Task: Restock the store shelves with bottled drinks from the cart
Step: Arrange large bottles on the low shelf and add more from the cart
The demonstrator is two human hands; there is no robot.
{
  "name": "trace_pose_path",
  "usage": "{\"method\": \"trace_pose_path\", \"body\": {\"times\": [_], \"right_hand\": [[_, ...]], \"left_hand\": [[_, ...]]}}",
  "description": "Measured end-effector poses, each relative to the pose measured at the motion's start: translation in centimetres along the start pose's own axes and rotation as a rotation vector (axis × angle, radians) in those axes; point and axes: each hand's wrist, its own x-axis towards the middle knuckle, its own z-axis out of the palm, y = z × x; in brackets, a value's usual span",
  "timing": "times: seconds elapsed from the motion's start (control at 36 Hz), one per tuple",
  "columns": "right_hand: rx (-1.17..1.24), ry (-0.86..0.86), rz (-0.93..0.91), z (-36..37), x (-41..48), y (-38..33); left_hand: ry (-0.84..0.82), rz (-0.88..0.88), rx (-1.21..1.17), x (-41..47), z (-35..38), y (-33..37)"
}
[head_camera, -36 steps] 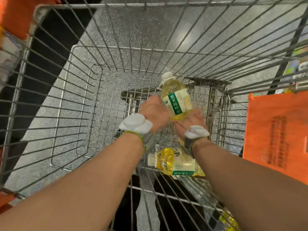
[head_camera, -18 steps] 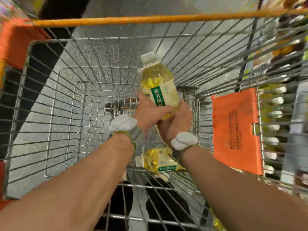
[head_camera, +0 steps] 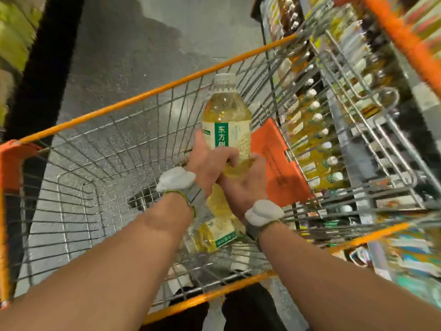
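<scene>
A clear bottle of yellow drink (head_camera: 226, 113) with a white cap and a green-and-white label stands upright above the wire cart (head_camera: 143, 99). My left hand (head_camera: 210, 163) grips its lower body from the left, fingers curled across the front. My right hand (head_camera: 248, 185) holds its base from the right and below. A second bottle of the same kind (head_camera: 216, 232) lies on its side on the cart floor under my wrists. The store shelf (head_camera: 317, 139) on the right carries rows of similar white-capped bottles.
The cart has an orange rim and an orange plastic panel (head_camera: 276, 163) on its right wall. Another wire rack (head_camera: 372, 120) stands between cart and shelf. Blurred goods line the left edge (head_camera: 14, 32). Dark speckled floor lies ahead.
Both hands have lifted the bottle up from the cart floor to above the cart's rim. My view has swung up and right, bringing the shelf into sight.
</scene>
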Motion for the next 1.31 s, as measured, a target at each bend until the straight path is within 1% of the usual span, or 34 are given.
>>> {"method": "trace_pose_path", "body": {"times": [0.03,0.08,0.11,0.17,0.19,0.22,0.25,0.28,0.31,0.36,0.39,0.42,0.47,0.53,0.58,0.64,0.67,0.72,0.75,0.81,0.83,0.89,0.92,0.97,1.0,1.08,1.11,1.19,1.31], "right_hand": [[0.093,0.016,0.033,-1.4,-0.6,-0.3],[0.175,0.016,0.053,-2.9,-1.1,-0.4],[0.173,-0.011,0.087,-4.0,-1.5,-0.3],[0.094,-0.152,0.121,-5.0,-2.0,-1.1],[0.055,-0.147,0.088,-5.7,-2.1,-1.0],[0.111,-0.107,0.074,-6.3,-2.1,-1.0],[0.221,-0.074,0.106,-7.0,-2.2,-1.3],[0.274,-0.028,0.121,-8.0,-2.4,-1.0],[0.346,-0.014,0.183,-8.6,-2.7,-1.3],[0.331,0.004,0.226,-9.0,-2.9,-1.5],[0.310,0.049,0.236,-9.5,-3.3,-1.5],[0.386,0.085,0.249,-9.9,-3.7,-1.7],[0.392,0.196,0.226,-10.8,-4.0,-2.3],[0.408,0.289,0.282,-12.8,-4.5,-2.2],[0.403,0.282,0.278,-14.0,-5.5,-2.7],[0.454,0.279,0.224,-16.1,-7.5,-2.4],[0.508,0.316,0.227,-16.2,-7.8,-3.0],[0.661,0.423,0.263,-19.1,-10.5,-3.6],[0.673,0.426,0.267,-19.1,-10.4,-3.2],[0.684,0.427,0.280,-21.3,-12.9,-3.1],[0.665,0.418,0.280,-21.4,-13.1,-2.8],[0.629,0.473,0.280,-23.4,-15.5,-2.2],[0.626,0.486,0.291,-23.4,-15.8,-2.0],[0.660,0.531,0.303,-25.5,-18.6,-0.5],[0.654,0.533,0.303,-25.6,-18.8,-0.4],[0.629,0.625,0.324,-28.0,-22.1,1.9],[0.602,0.629,0.336,-27.9,-22.2,2.2],[0.643,0.718,0.358,-29.4,-25.1,4.6],[0.649,0.793,0.406,-30.4,-28.1,7.9]], "left_hand": [[-0.043,0.017,0.016,-0.7,0.8,0.7],[-0.079,0.045,0.052,-1.1,1.3,1.4],[-0.112,0.062,0.084,-1.7,1.9,1.9],[-0.124,0.067,0.113,-1.9,2.3,2.3],[-0.134,0.068,0.123,-2.3,2.7,2.5],[-0.145,0.087,0.139,-2.7,3.2,2.6],[-0.163,0.110,0.151,-3.2,3.6,2.7],[-0.194,0.129,0.168,-3.9,4.1,2.9],[-0.225,0.133,0.175,-4.5,4.5,3.1],[-0.284,0.110,0.153,-4.8,4.9,3.2],[-0.311,0.096,0.135,-5.4,5.3,3.2],[-0.333,0.089,0.125,-6.2,5.9,3.4],[-0.361,0.089,0.114,-7.4,6.7,3.7],[-0.421,0.107,0.145,-9.5,7.9,4.5],[-0.435,0.130,0.202,-10.7,8.8,5.2],[-0.456,0.186,0.260,-13.3,10.4,5.8],[-0.459,0.195,0.281,-13.6,10.5,6.0],[-0.515,0.237,0.317,-17.2,12.1,6.4],[-0.525,0.233,0.324,-17.4,12.2,6.4],[-0.563,0.253,0.345,-20.4,13.5,6.0],[-0.553,0.253,0.361,-20.4,13.6,5.7],[-0.574,0.267,0.389,-23.0,14.8,4.9],[-0.570,0.267,0.393,-22.9,14.9,4.6],[-0.626,0.278,0.412,-25.9,16.2,3.2],[-0.634,0.283,0.425,-25.9,16.3,3.0],[-0.719,0.330,0.512,-29.1,18.1,0.3],[-0.720,0.339,0.537,-29.1,18.1,-0.1],[-0.760,0.368,0.640,-31.1,19.8,-3.0],[-0.787,0.342,0.696,-32.8,22.0,-6.8]]}}
